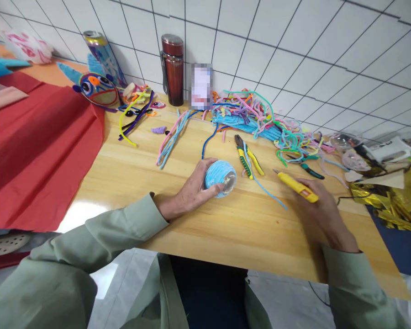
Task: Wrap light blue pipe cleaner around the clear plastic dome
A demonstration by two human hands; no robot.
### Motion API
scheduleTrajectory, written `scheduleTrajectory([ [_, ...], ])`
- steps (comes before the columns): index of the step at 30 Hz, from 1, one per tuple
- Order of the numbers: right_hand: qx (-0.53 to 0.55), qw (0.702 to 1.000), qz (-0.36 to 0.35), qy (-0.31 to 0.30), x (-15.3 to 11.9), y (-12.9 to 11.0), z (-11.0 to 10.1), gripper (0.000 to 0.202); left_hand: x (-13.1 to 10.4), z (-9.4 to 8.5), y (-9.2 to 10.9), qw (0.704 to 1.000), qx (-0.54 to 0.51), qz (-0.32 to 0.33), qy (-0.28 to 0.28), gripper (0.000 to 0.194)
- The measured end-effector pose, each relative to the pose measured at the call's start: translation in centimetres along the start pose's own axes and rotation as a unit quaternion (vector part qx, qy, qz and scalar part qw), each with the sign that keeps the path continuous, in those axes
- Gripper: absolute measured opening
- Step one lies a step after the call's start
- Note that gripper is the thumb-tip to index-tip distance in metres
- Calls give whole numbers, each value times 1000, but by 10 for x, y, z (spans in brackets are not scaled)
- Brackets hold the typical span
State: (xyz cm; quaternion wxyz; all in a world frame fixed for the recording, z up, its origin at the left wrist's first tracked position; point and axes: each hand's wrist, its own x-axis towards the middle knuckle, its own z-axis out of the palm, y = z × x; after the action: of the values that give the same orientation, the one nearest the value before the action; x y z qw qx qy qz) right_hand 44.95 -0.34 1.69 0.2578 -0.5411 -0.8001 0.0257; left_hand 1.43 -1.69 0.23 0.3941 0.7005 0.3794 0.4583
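Observation:
My left hand (195,185) is closed round a ball (214,176) wrapped in light-blue fuzzy strands, its thumb lying across the front. A greyish uncovered patch shows on the ball's right side. On the right, my right hand (324,210) grips a yellow glue gun (297,186), its tip pointing left, held apart from the ball. Between the two hands lie yellow-green pliers (248,157). One light-blue pipe cleaner (269,194) runs over them and down the wooden table (208,233).
Behind is a heap of colourful pipe cleaners (246,123). A red thermos (173,71) and a phone (201,87) stand by the tiled wall. At left are a bird-faced craft piece (101,89), a can (104,57) and red cloth (48,151); gold foil (393,201) lies right.

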Motion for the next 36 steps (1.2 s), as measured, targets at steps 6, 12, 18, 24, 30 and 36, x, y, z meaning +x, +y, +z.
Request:
scheduleTrajectory([
  [6,306,937,169,-4,29,-90,-4,30,0,0,-2,1000,2,6,-4,64],
  [12,439,869,165,-159,36,-133,27,49,0,-2,-2,1000,13,0,-9,63],
  [18,448,859,143,-202,34,-133,35,51,2,-3,-2,1000,21,18,-12,61],
  [24,436,866,117,-213,31,-129,38,44,1,-3,-2,999,23,32,-26,61],
  [30,447,857,131,-222,31,-131,41,45,2,-2,-1,999,23,34,-23,59],
  [36,448,854,139,-225,30,-131,42,44,2,0,-2,999,13,39,-26,60],
])
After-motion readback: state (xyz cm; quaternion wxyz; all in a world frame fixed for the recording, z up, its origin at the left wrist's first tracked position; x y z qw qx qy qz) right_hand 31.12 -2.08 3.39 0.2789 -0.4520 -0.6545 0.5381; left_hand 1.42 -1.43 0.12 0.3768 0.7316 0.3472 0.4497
